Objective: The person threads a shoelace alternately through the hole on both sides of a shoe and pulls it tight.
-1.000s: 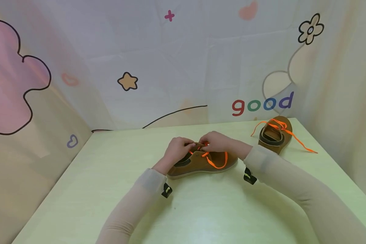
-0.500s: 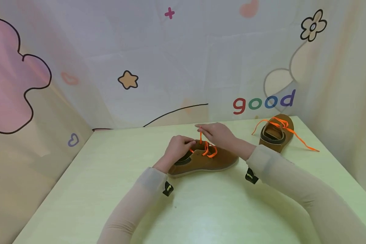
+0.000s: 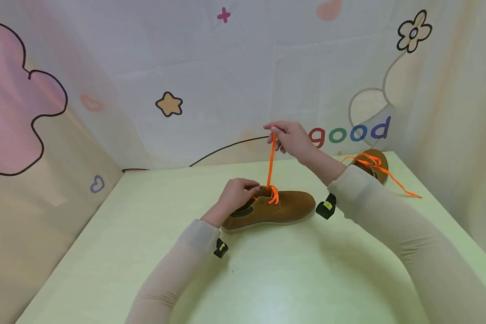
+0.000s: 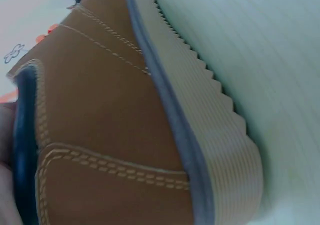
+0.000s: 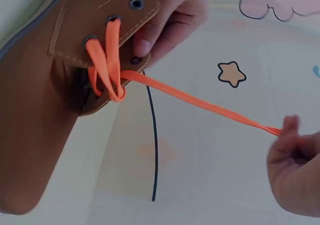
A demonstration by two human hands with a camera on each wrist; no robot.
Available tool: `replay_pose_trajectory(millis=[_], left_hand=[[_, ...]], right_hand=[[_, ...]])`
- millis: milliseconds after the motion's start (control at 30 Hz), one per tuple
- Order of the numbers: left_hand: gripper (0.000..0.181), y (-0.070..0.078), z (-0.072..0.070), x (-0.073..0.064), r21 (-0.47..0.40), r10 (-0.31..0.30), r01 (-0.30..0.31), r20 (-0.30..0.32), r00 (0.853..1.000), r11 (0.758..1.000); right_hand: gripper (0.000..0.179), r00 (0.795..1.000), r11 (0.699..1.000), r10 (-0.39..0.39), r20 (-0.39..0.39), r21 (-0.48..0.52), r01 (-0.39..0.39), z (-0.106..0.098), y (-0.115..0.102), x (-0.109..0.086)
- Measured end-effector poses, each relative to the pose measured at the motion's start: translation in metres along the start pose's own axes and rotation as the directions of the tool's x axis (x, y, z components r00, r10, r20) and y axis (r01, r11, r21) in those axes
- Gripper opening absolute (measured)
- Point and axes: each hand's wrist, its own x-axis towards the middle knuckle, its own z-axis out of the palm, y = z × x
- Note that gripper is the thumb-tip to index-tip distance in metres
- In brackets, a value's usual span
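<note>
A brown shoe [image 3: 295, 206] lies on its sole on the table, toe to the right. My left hand [image 3: 236, 198] pinches the edge of its far lacing flap; the right wrist view shows the thumb by an eyelet [image 5: 135, 60]. Above the shoe, my right hand [image 3: 293, 140] pinches an orange shoelace [image 3: 271, 164] and holds it taut, running up from the flap. Two strands cross the near flap through eyelets, while an upper eyelet [image 5: 136, 3] there has no lace. Stitched brown leather [image 4: 110, 110] and the ridged sole fill the left wrist view.
A second brown shoe [image 3: 382, 173] with a loose orange lace stands at the back right, partly behind my right sleeve [image 3: 360, 189]. A printed curtain [image 3: 214, 81] hangs behind the pale green table [image 3: 267, 283].
My right hand has left the flap and risen with the lace, drawing its loose loop in and pulling it straight. My left hand has stayed at the shoe.
</note>
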Motion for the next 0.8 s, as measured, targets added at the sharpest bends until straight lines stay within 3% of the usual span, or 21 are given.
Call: replay_pose_trajectory(millis=[100, 200, 300, 367, 467, 567, 633, 800], left_hand=[[0.030, 0.002, -0.008, -0.010, -0.016, 0.027, -0.027, -0.023, 0.999, 1.000], [0.027, 0.005, -0.015, -0.023, -0.051, 0.027, -0.026, 0.014, 1.000, 0.998], [0.022, 0.006, -0.016, -0.033, -0.036, 0.058, -0.055, 0.083, 0.995, 0.998], [0.019, 0.007, -0.013, -0.037, -0.007, 0.103, -0.103, 0.098, 0.990, 0.995], [0.014, 0.008, -0.009, -0.041, 0.013, 0.157, -0.158, 0.064, 0.986, 0.987], [0.012, 0.009, -0.006, -0.043, 0.008, 0.178, -0.178, 0.021, 0.984, 0.984], [0.013, 0.008, -0.005, -0.044, -0.007, 0.188, -0.188, 0.008, 0.982, 0.982], [0.013, 0.006, -0.005, -0.043, -0.034, 0.183, -0.183, -0.005, 0.983, 0.983]], right_hand=[[0.033, 0.993, 0.997, 0.063, 0.099, -0.051, -0.058, 0.005, 0.007, -0.002], [0.021, 0.980, 0.969, 0.008, 0.198, -0.245, 0.042, 0.012, 0.019, -0.011], [0.013, 0.946, 0.885, -0.071, 0.315, -0.417, 0.206, 0.020, 0.032, -0.023], [0.012, 0.915, 0.833, -0.109, 0.388, -0.466, 0.297, 0.025, 0.039, -0.031], [0.013, 0.867, 0.771, -0.170, 0.468, -0.484, 0.413, 0.034, 0.050, -0.039], [0.014, 0.833, 0.742, -0.217, 0.509, -0.469, 0.479, 0.042, 0.055, -0.045], [0.014, 0.821, 0.729, -0.233, 0.520, -0.465, 0.502, 0.044, 0.056, -0.046], [0.015, 0.816, 0.717, -0.255, 0.519, -0.465, 0.520, 0.045, 0.055, -0.048]])
